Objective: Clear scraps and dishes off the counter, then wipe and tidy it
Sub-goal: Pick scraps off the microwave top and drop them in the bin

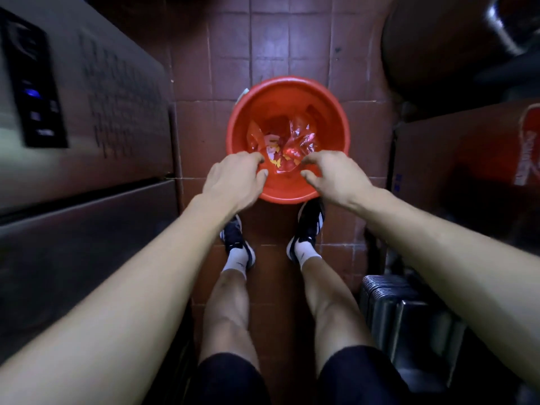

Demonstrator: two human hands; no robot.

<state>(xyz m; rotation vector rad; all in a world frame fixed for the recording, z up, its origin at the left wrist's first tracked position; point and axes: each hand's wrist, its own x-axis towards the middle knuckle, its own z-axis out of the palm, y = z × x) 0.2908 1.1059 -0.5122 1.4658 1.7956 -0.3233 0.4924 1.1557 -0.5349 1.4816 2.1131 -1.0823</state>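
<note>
Above red bucket (287, 138) on tiled floor (271, 45): both hands held over near rim, so released scraps drop inside.
Left hand (233, 176): fingers curled, tips at scraps; grip state: cannot tell whether pinching or empty.
Right hand (333, 176): same posture, same uncertainty.
Scraps (289, 150): crumpled clear plastic with red and yellow bits, lying in bucket bottom.
Bucket sits just ahead of shoes (309, 226), between steel appliance (87, 112) and cardboard box (467, 159).
Writing: box carries red logo, blurred, unreadable; appliance panel text illegible.
Judgement: scrap-disposal step; tabletop not in view.
</note>
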